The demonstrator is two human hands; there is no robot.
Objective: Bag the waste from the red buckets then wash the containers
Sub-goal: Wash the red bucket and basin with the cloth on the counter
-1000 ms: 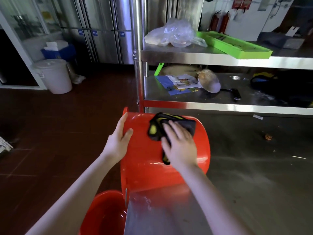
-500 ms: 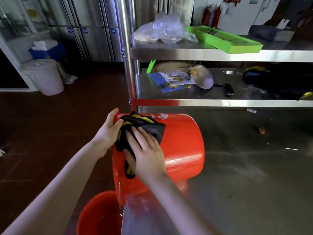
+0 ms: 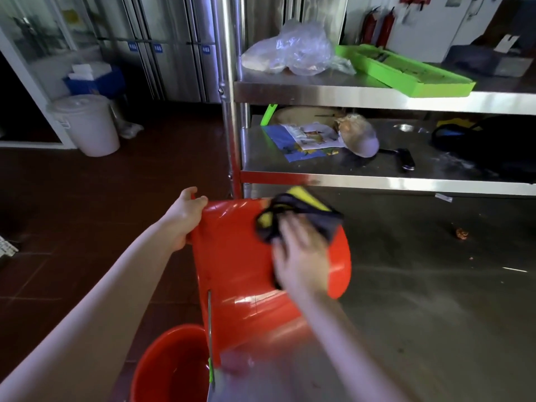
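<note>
Head view: the red bucket lies on its side at the centre of the frame, resting on the near left corner of the steel table, with its base toward the right. The left hand grips the bucket's edge at the upper left of its body, fingers curled round it. The right hand, motion-blurred, lies flat with fingers spread on a dark, yellow-patched cloth, pressing it against the upper wall of the bucket. A second red bucket stands mouth up below the table edge at the lower left of the frame. The step in hand is judged to be wiping the outer wall. To do it well: hold the edge firmly so that the bucket cannot roll off the corner; press with the whole palm; work in overlapping strokes from rim to base; turn the bucket with the left hand to bring unwiped wall uppermost. Risk: the glossy wall may slip under sideways pressure.
</note>
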